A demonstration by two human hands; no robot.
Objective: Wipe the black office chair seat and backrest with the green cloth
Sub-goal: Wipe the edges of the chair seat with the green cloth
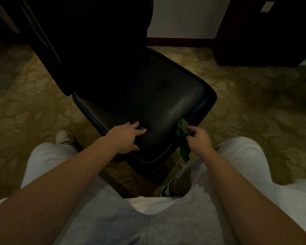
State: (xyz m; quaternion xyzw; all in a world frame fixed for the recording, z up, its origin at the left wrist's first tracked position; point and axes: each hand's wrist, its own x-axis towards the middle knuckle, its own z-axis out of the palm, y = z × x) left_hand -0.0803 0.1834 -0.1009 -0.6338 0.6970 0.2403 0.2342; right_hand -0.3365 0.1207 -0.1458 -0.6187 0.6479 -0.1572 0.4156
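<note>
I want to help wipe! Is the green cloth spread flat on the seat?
No, the right hand pinches the green cloth bunched at the seat edge, its end dangling.

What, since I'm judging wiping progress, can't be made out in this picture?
Head view only:
- backrest: top cut off by the frame's upper edge, surface lost in shadow.
- Chair base: hidden under the seat.
- green cloth: partly covered by the right hand gripping it.
- Dust or wiped streaks on the seat: too dark to tell.
</note>
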